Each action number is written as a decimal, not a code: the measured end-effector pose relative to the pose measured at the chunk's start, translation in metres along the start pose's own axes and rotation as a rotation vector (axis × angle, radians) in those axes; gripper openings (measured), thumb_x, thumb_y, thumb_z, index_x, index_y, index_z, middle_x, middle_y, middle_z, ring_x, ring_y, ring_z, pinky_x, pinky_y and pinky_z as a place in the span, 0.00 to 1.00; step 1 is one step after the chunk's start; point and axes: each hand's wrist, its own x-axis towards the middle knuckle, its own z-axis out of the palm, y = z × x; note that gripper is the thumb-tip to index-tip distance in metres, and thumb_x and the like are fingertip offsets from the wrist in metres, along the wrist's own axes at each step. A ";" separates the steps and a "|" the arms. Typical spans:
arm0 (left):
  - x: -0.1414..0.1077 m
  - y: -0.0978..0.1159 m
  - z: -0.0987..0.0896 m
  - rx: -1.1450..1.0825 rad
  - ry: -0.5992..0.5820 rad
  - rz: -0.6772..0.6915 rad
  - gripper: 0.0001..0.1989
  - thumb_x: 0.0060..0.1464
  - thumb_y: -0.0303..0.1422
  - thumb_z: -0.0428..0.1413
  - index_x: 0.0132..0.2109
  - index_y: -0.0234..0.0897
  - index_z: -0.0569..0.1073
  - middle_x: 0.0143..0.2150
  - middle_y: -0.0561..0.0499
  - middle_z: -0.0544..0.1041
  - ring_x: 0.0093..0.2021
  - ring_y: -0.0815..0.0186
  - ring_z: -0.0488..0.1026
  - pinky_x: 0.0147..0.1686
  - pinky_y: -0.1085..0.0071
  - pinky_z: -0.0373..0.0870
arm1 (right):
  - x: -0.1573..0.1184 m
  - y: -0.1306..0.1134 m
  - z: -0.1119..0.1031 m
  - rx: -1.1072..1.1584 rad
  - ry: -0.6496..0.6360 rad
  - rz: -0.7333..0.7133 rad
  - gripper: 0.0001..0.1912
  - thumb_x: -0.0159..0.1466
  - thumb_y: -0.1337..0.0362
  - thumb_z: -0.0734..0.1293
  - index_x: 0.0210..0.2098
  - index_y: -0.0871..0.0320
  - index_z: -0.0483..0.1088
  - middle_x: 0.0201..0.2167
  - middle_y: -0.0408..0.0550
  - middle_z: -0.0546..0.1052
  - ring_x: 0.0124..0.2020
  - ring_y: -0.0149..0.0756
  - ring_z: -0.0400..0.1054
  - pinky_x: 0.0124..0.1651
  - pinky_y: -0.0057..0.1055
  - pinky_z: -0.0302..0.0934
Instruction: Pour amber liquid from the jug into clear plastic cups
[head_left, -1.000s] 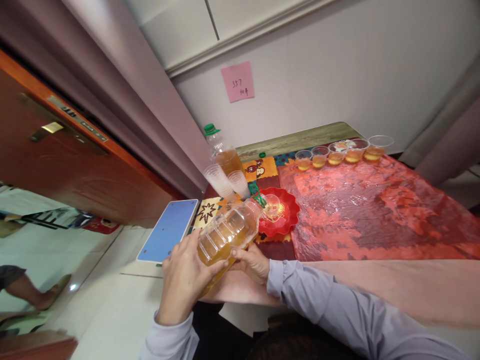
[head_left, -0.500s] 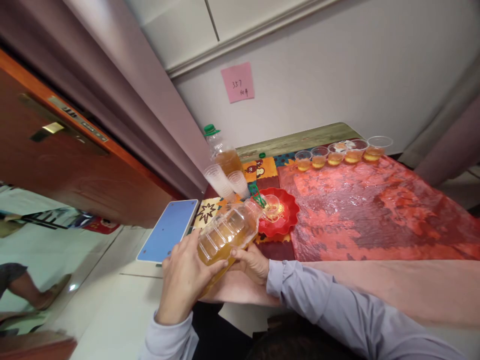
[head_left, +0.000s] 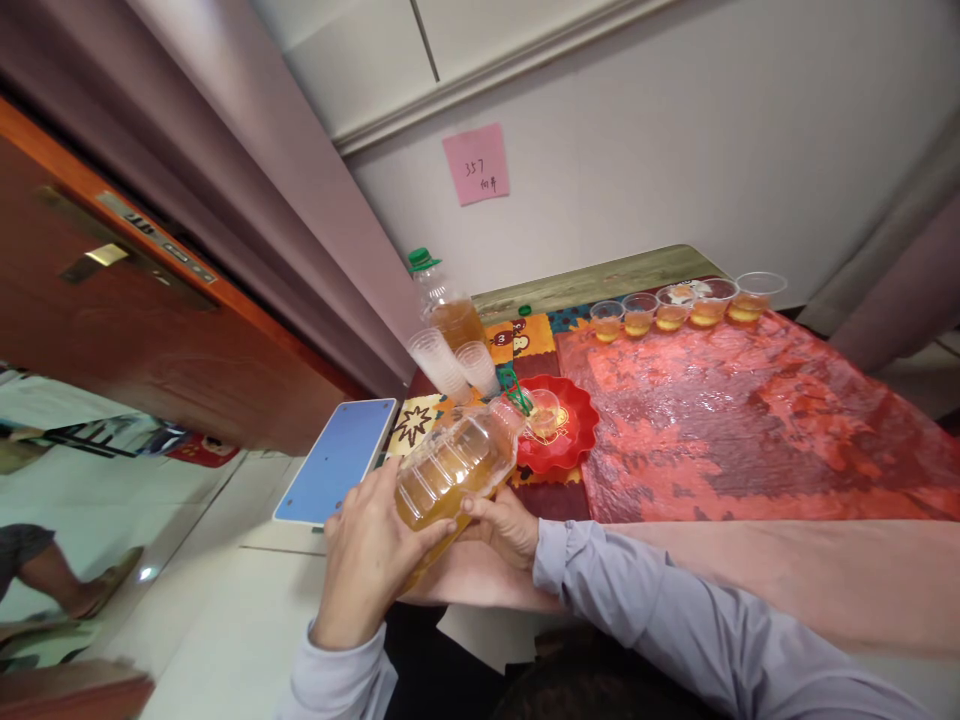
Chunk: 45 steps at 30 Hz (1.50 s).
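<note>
A large clear bottle (head_left: 457, 465) of yellow liquid is tilted, its neck toward a clear plastic cup (head_left: 543, 412) on a red scalloped tray (head_left: 581, 440). My left hand (head_left: 371, 545) grips the bottle's lower part from the left. My right hand (head_left: 506, 525) supports it from below on the right, with the thumb on its side. A green handle ring (head_left: 516, 391) hangs at the bottle's neck. Whether liquid is flowing from the mouth is hard to tell. Some liquid seems to be in the cup.
Stacked cups (head_left: 437, 365) stand by a second bottle (head_left: 454, 315) with a green cap. Several cups holding yellow liquid (head_left: 671, 315) line the table's back right. A blue board (head_left: 335, 460) lies left. A person's leg (head_left: 56, 575) shows at far left.
</note>
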 end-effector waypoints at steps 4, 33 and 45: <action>0.000 0.000 -0.001 -0.003 0.002 -0.004 0.46 0.50 0.50 0.67 0.71 0.36 0.66 0.67 0.36 0.75 0.65 0.40 0.74 0.60 0.46 0.72 | 0.000 0.000 0.000 -0.005 0.005 0.001 0.41 0.50 0.49 0.85 0.59 0.52 0.72 0.55 0.52 0.83 0.55 0.52 0.78 0.54 0.50 0.74; 0.000 -0.005 0.005 -0.014 0.024 0.018 0.47 0.50 0.52 0.66 0.71 0.34 0.66 0.66 0.36 0.76 0.63 0.39 0.74 0.60 0.45 0.72 | 0.001 0.002 -0.001 -0.008 0.006 0.011 0.42 0.49 0.49 0.85 0.58 0.50 0.72 0.55 0.50 0.83 0.54 0.49 0.78 0.50 0.45 0.75; 0.000 -0.005 0.005 0.019 0.018 0.023 0.46 0.51 0.51 0.66 0.72 0.35 0.66 0.67 0.35 0.75 0.63 0.40 0.74 0.60 0.46 0.72 | 0.000 0.001 -0.001 -0.003 -0.004 0.008 0.41 0.49 0.48 0.85 0.58 0.51 0.72 0.56 0.51 0.83 0.56 0.51 0.78 0.54 0.48 0.74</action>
